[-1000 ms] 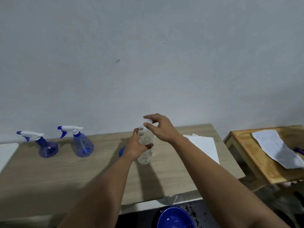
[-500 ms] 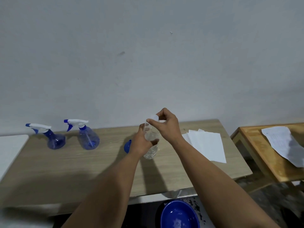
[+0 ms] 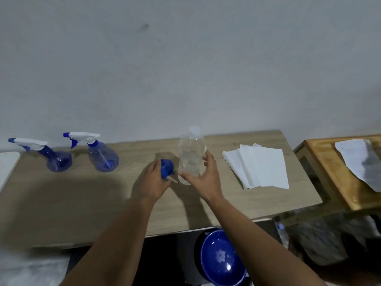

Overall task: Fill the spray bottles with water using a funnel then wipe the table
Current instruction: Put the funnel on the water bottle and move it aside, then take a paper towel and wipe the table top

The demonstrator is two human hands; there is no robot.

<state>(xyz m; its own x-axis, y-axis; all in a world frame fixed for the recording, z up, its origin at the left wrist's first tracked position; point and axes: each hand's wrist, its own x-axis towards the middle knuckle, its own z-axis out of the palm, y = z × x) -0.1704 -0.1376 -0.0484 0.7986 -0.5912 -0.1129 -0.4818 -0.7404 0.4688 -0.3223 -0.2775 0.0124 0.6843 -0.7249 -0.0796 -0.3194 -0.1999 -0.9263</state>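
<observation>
1. Spray bottles, one (image 3: 58, 159) leaning and the other (image 3: 103, 155) upright, stand with heads on near the worktop's (image 3: 61, 203) back-left edge, not yet opened.
2. Left hand (image 3: 155, 181) curls round the blue funnel (image 3: 166, 169), likely to carry it there.
3. Right hand (image 3: 203, 174) grips the capped water bottle (image 3: 190, 155) mid-worktop, steadying it.
4. Paper towels (image 3: 261, 166) wait toward the right edge; nothing blocks the way.

Take the clear plastic water bottle (image 3: 191, 155) as your landmark. You have bare wooden tabletop (image 3: 82, 205) in front of it, toward you. To its left, two blue spray bottles (image 3: 103, 155) block the back edge. To its right, a fan of white paper sheets (image 3: 261, 166) covers the surface.
</observation>
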